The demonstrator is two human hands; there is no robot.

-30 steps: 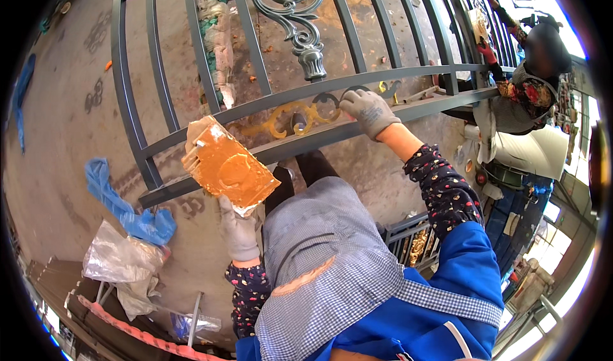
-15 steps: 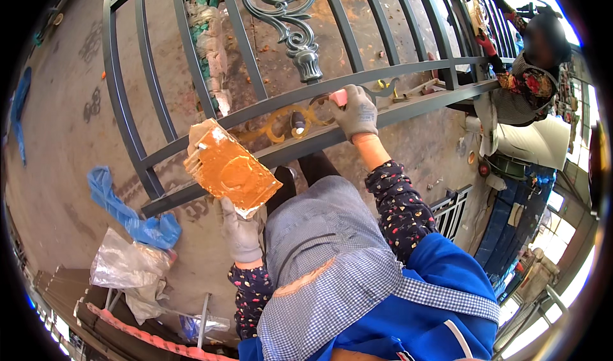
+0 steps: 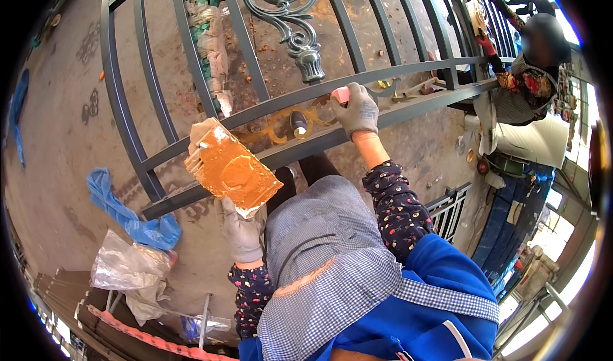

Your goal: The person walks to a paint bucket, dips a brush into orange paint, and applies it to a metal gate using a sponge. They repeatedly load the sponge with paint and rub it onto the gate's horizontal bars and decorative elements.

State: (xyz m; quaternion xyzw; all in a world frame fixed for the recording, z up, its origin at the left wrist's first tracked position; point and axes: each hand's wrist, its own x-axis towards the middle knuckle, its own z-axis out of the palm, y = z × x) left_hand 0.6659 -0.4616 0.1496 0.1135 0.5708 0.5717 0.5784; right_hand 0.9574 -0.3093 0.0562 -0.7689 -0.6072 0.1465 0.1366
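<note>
My left hand (image 3: pixel 241 236), in a grey glove, grips the lower edge of a piece of cardboard (image 3: pixel 233 172) spread with orange-gold paint. My right hand (image 3: pixel 359 112), also gloved, is closed on a small pink sponge (image 3: pixel 341 95) at the two lower rails of a dark grey metal railing (image 3: pixel 268 107). Scroll ornaments sit between these rails. One scroll (image 3: pixel 274 131) left of my right hand is gold-coloured; a darker scroll (image 3: pixel 385 88) on its right shows some yellow. My right hand hides where the sponge meets the metal.
A cast ornament (image 3: pixel 305 48) hangs between the upright bars. At the far right another person (image 3: pixel 539 74) works at the railing. Blue plastic (image 3: pixel 137 220) and clear plastic bags (image 3: pixel 128 262) lie on the left. A smaller railing section (image 3: pixel 450 211) stands at right.
My right hand with the sponge has shifted very slightly to the right. My left hand keeps the cardboard almost in place; the view has moved a little.
</note>
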